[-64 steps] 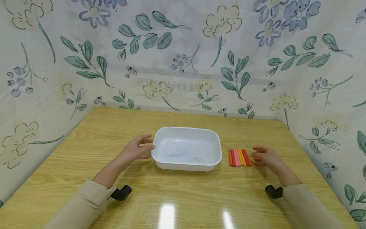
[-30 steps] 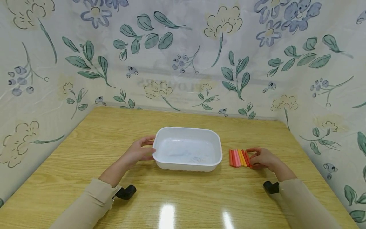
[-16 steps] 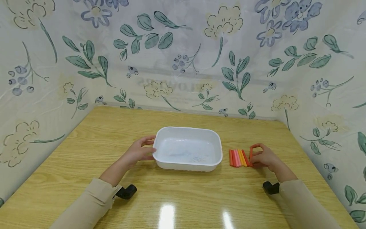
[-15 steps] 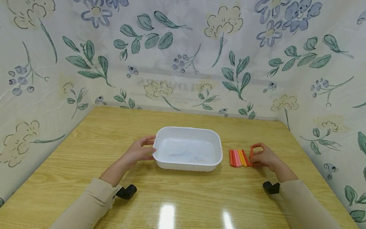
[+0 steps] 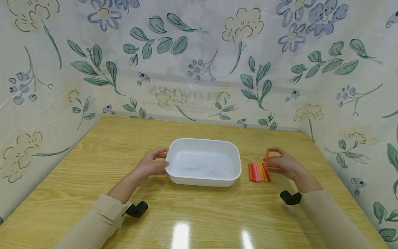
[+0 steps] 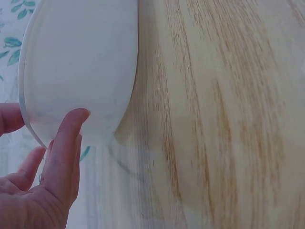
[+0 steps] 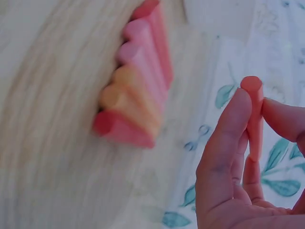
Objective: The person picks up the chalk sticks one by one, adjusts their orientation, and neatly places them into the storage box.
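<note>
A white rectangular plastic basin point(image 5: 203, 178) stands on the wooden table. My left hand point(image 5: 152, 164) is at its left end, its fingers spread and relaxed, touching the outer wall and rim. In the left wrist view the thumb point(image 6: 66, 133) lies against that wall point(image 6: 86, 57). My right hand point(image 5: 284, 164) pinches an orange crayon-like stick point(image 7: 255, 117) near its blunt end, between thumb and fingertips. The stick is upright, raised over the right end of a row of similar sticks point(image 5: 257, 172), red, pink and yellow-orange, lying side by side on the table.
The wooden table point(image 5: 199, 211) runs back to a floral cloth point(image 5: 199, 62) that hangs behind and on both sides. Black wrist-camera mounts point(image 5: 136, 209) jut from both sleeves.
My right hand reached the row's right end, pinched the orange stick, tipped it upright and lifted it up and leftward. My left hand moved right to the basin and stayed there.
</note>
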A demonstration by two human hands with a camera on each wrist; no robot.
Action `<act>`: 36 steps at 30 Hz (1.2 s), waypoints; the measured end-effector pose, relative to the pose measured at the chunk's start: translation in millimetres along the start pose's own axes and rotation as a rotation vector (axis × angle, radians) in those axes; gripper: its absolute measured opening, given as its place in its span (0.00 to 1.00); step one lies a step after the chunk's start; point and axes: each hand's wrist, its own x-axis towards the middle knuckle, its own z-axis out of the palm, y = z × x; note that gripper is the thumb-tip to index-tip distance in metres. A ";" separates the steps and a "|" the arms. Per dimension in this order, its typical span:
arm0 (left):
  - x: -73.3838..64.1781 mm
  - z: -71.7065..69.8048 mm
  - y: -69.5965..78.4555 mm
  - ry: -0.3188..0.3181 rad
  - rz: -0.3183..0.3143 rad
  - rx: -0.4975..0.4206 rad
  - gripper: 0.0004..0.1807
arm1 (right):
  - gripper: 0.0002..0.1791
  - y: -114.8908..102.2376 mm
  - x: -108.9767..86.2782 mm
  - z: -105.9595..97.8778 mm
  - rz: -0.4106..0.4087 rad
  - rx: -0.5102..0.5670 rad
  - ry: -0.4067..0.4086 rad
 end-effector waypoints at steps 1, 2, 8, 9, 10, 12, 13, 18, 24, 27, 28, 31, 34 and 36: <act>0.2 0.0 -0.1 0.002 -0.002 0.002 0.34 | 0.38 -2.2 0.8 2.1 -0.001 0.022 -0.007; 0.5 0.0 -0.1 0.000 -0.002 0.002 0.34 | 0.37 -4.4 1.5 4.3 -0.002 0.043 -0.013; -0.4 -1.4 -0.7 0.007 -0.005 0.007 0.34 | 0.35 -15.7 9.0 22.7 0.000 0.127 -0.027; -0.5 -1.6 -0.9 0.009 -0.004 0.010 0.34 | 0.35 -17.5 10.6 25.6 0.000 0.128 -0.026; -0.5 -1.9 -1.0 0.012 -0.006 0.009 0.34 | 0.35 -19.1 12.2 28.2 0.001 0.133 -0.026; -0.1 -2.3 -1.2 0.009 -0.001 0.007 0.34 | 0.35 -22.8 14.7 33.0 -0.002 0.139 -0.038; 0.1 -2.5 -1.4 0.007 0.001 0.007 0.34 | 0.35 -24.4 16.1 34.9 -0.004 0.139 -0.043; 1.5 -2.9 -2.5 0.002 0.004 -0.004 0.34 | 0.35 -33.6 22.1 45.0 0.010 0.159 -0.059; 0.9 -2.4 -2.6 0.001 0.010 -0.005 0.34 | 0.36 -44.2 28.0 58.6 0.020 0.168 -0.078; 0.5 -1.9 -3.2 -0.002 0.011 -0.002 0.34 | 0.36 -48.8 30.3 66.7 0.028 0.165 -0.084; 0.5 -1.7 -3.5 -0.002 0.011 -0.001 0.34 | 0.36 -50.2 31.3 69.5 0.033 0.161 -0.085; 0.9 -1.5 -4.2 -0.002 0.013 0.004 0.34 | 0.36 -54.9 34.0 78.7 0.047 0.156 -0.079; 1.1 -1.5 -4.9 -0.001 0.016 0.008 0.33 | 0.35 -59.4 37.7 87.3 0.052 0.147 -0.078; 1.2 -1.6 -5.2 0.001 0.017 0.005 0.33 | 0.35 -62.6 40.2 92.8 0.055 0.149 -0.075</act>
